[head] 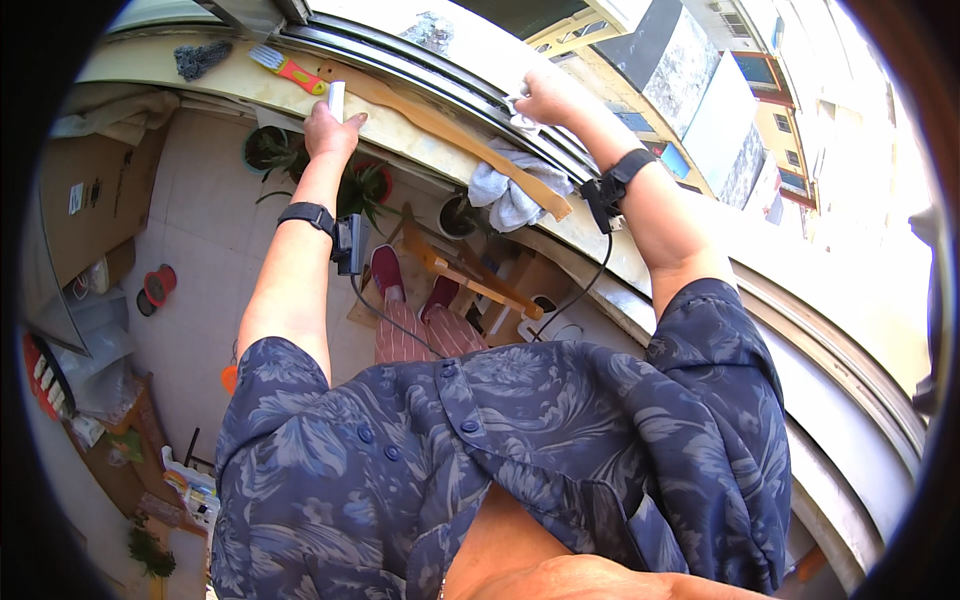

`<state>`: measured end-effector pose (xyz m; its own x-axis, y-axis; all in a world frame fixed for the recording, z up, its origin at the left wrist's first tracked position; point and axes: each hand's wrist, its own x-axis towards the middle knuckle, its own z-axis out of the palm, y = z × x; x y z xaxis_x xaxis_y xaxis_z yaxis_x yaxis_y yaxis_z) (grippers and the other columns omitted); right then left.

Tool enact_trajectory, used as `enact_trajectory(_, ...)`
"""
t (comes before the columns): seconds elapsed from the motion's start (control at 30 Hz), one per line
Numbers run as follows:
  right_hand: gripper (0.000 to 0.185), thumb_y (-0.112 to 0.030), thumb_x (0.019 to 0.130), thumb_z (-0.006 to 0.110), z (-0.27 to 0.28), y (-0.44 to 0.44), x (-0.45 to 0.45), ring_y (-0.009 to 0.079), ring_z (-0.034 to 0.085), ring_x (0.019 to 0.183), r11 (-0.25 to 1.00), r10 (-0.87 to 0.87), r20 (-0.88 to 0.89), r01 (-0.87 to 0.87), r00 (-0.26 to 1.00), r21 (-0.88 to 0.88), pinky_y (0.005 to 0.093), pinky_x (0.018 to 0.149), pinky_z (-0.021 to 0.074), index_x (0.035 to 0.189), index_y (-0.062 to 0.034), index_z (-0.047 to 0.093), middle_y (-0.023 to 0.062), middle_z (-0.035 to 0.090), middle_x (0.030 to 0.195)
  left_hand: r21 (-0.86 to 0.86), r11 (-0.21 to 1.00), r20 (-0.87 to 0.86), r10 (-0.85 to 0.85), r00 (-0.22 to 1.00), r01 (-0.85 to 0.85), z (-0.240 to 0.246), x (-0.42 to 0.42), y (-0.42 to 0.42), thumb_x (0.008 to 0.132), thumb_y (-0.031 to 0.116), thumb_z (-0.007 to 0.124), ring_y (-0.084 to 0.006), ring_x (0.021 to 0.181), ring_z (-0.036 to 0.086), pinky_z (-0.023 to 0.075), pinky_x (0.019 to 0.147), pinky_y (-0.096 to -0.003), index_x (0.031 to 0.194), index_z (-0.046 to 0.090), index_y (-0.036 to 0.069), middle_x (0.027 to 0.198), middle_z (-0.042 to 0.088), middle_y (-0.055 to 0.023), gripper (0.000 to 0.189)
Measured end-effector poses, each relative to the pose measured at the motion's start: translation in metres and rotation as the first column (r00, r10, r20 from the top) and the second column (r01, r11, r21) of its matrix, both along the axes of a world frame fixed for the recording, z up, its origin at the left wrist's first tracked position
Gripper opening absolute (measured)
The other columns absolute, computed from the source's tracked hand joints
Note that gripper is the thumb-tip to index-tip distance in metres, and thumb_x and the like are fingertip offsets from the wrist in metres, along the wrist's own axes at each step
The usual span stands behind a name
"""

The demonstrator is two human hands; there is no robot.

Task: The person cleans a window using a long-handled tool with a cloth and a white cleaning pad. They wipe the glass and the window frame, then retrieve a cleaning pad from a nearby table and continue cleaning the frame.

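Observation:
My left hand [330, 133] grips a small white flat-sided object [337, 99] at the inner edge of the windowsill [420, 154]; what it is exactly I cannot tell. My right hand [551, 96] is closed on a crumpled white cloth or tissue [520, 112] over the metal sliding-window track [480, 101]. Just beyond my left hand lies a paintbrush [289, 69] with a red and yellow handle. A long flat wooden stick [442, 139] with a notched end stretches along the sill between my hands. Under its near end is a bunched grey cloth [504, 187].
A dark grey crumpled rag [201, 60] lies at the sill's far left. Potted plants [274, 150] stand below the sill, near a wooden folding stool or frame [472, 277]. A large cardboard box [105, 195] is at left. The window opens above buildings [720, 135] outside. Cables hang from both wrist devices.

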<state>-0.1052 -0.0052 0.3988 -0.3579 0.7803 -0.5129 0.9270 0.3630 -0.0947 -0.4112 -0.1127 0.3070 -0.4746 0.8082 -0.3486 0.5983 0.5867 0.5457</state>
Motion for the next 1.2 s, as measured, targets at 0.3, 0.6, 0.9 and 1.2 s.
enact_trajectory(0.3, 0.019, -0.013, 0.088, 0.061, -0.020, -0.033, 0.104, 0.0158, 0.063, 0.088, 0.419, -0.889, -0.437, 0.142, -0.136, -0.897, 0.0318, 0.084, 0.0509, 0.104, -0.0029, 0.060, 0.0062, 0.066, 0.096, 0.012, 0.999, -0.031, -0.036, 0.999, 0.037, -0.017, -0.014, 0.000, 0.064, 0.037, 0.080, -0.0377, 0.092, 0.061, 0.0473, 0.082, -0.0425, 0.099, 0.055, 0.000, 0.098, 0.063, -0.0219, 0.057)
enact_trajectory(0.6, 0.028, -0.004, 0.090, 0.053, -0.025, -0.074, 0.092, 0.0233, 0.059, 0.105, 0.316, -0.862, -0.303, 0.036, -0.407, -0.948, 0.0380, 0.097, 0.0458, 0.117, -0.0041, 0.051, 0.0118, 0.060, 0.113, 0.000, 0.998, -0.006, -0.066, 0.998, 0.066, -0.016, -0.021, 0.001, 0.069, 0.038, 0.078, -0.0351, 0.095, 0.060, 0.0457, 0.084, -0.0410, 0.107, 0.053, 0.000, 0.102, 0.063, -0.0203, 0.059)
enact_trajectory(0.9, 0.021, -0.012, 0.093, 0.053, -0.042, -0.049, 0.063, 0.0114, 0.060, 0.083, 0.568, -0.742, -0.661, 0.423, -0.110, -0.707, 0.0262, 0.074, 0.0490, 0.112, -0.0044, 0.057, 0.0042, 0.064, 0.099, 0.011, 0.998, -0.021, -0.054, 0.998, 0.054, -0.012, -0.017, 0.000, 0.067, 0.037, 0.079, -0.0362, 0.093, 0.061, 0.0468, 0.083, -0.0414, 0.102, 0.054, -0.001, 0.099, 0.063, -0.0215, 0.057)
enact_trajectory(1.2, 0.011, -0.017, 0.084, 0.061, -0.060, -0.024, -0.027, 0.0296, 0.059, 0.079, 0.961, 0.064, -0.755, 0.163, 0.652, 0.222, 0.0373, 0.072, 0.0480, 0.092, -0.0089, 0.061, 0.0143, 0.063, 0.083, 0.022, 0.998, -0.023, -0.060, 0.998, 0.060, -0.002, -0.014, 0.001, 0.066, 0.038, 0.080, -0.0371, 0.093, 0.061, 0.0470, 0.083, -0.0416, 0.102, 0.054, -0.001, 0.099, 0.063, -0.0227, 0.059)
